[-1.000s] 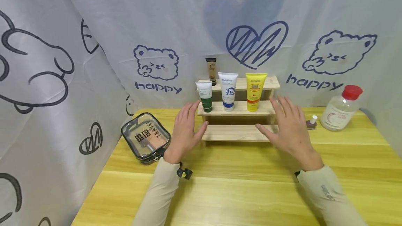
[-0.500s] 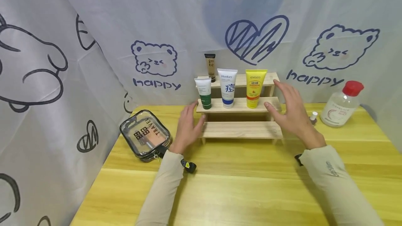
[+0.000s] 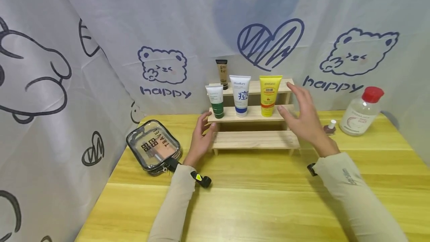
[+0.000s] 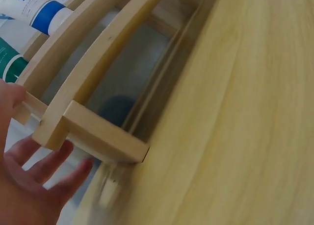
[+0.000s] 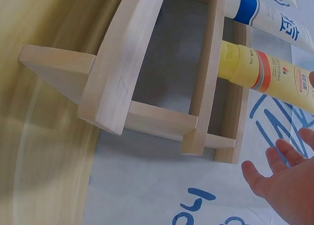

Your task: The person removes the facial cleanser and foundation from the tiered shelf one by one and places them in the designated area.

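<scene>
A three-step wooden display shelf [image 3: 255, 140] stands on the table. Its middle step bears a white-and-green tube [image 3: 217, 104], a white-and-blue tube [image 3: 240, 96] and a yellow tube [image 3: 270, 94]. On the top step is a small brown tube [image 3: 222, 73] with a black end. My left hand [image 3: 200, 137] is at the shelf's left end, fingers spread beside the side support and thumb near the step ends, as the left wrist view shows. With fingers apart, my right hand [image 3: 305, 118] hovers by the right end, nearest the yellow tube. It holds nothing.
At left lies a clear zip travel pouch [image 3: 155, 146] with items inside. To the right are a small nail polish bottle [image 3: 330, 128] with a white cap and a clear bottle [image 3: 359, 118] with a red cap. A printed curtain [image 3: 201, 18] hangs behind the table [image 3: 252, 201].
My right hand has moved from in front of the shelf out to its right end, exposing the lower step there. My left hand has come down slightly against the left end. The tubes stay put.
</scene>
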The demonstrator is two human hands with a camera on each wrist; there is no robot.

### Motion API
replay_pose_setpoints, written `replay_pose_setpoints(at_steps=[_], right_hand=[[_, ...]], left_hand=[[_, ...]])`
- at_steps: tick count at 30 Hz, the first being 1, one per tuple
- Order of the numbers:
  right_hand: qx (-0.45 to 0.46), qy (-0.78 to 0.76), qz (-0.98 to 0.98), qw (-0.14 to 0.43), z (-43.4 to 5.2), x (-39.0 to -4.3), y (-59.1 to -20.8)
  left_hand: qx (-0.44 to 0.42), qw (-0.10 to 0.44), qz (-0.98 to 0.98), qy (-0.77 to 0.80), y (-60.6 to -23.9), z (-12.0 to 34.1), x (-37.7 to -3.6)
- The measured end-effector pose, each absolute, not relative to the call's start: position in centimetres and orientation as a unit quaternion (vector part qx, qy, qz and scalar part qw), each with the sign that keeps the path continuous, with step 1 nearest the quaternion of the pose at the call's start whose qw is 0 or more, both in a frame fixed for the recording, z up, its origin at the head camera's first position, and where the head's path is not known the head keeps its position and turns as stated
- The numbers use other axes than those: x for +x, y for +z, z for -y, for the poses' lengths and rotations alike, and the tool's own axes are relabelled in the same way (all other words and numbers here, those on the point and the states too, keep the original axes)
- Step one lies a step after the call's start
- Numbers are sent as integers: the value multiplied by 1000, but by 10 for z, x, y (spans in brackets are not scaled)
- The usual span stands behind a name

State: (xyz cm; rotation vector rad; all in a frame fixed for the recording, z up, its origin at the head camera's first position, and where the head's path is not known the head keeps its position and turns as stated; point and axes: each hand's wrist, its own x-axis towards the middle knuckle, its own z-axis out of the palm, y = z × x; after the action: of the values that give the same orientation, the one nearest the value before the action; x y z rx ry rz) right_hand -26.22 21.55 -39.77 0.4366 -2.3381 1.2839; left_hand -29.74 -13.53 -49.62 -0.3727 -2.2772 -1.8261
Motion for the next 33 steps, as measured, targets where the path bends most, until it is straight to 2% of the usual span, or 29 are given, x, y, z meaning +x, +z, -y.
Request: replay_pose_setpoints(at_steps=[3,10,26,33], right_hand=[[156,477,841,199,-212,-263,-395],[90,534,833,110,-203,-261,-377],[82,566,819,42,-188,-282,-378],[90,577,811,36,-188,-291,-389]], left_hand=[[-120,95,754,-638,-499,136,-298],[-121,102,755,-636,-502,136,-299],[-126,107,756,-633,-502,134,-301],[-131,107,753,-636,-503,130,-302]])
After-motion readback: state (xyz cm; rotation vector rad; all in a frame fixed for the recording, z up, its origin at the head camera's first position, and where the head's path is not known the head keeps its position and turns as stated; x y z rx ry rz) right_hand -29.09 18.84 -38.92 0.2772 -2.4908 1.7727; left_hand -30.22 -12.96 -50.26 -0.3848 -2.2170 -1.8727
